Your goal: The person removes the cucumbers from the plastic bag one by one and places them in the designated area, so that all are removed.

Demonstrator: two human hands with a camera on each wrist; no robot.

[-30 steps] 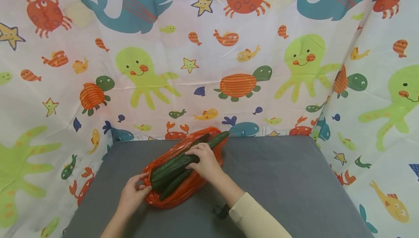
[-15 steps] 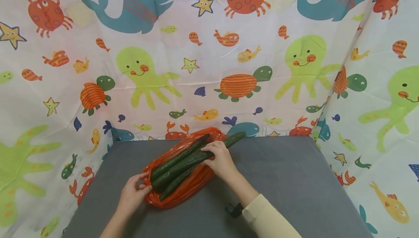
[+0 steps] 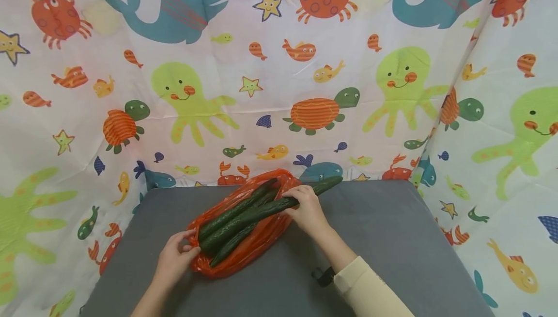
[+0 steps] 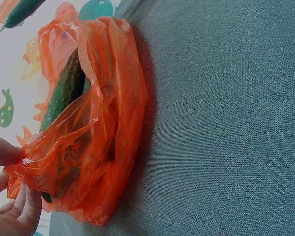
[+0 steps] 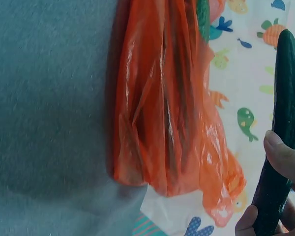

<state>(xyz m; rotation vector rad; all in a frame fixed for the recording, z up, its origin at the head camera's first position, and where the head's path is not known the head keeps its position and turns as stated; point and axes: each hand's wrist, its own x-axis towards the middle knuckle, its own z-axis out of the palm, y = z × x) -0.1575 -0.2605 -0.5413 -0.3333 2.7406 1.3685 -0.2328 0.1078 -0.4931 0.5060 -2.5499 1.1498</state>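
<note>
An orange-red plastic bag (image 3: 261,244) lies open on the table, slanting from near left to far right. Several dark green cucumbers (image 3: 233,245) lie lengthwise inside it. My left hand (image 3: 173,258) pinches the bag's near-left rim between thumb and fingers; the left wrist view shows the crumpled plastic (image 4: 34,169) in its grip. With my right hand (image 3: 308,210) I grip one long cucumber (image 3: 328,184) around its middle. In the right wrist view this cucumber (image 5: 288,93) is raised beside the bag, thumb across it. In the head view its lower end still overlaps the others.
A grey table (image 3: 383,249) extends on both sides of the bag. Behind and beside it hangs a white curtain (image 3: 270,123) printed with sea animals. A black strap (image 3: 322,276) shows under the right wrist.
My right hand has moved right, drawing the cucumber up and out past the bag's far end. The left hand stays at the rim, and the other cucumbers are more exposed.
</note>
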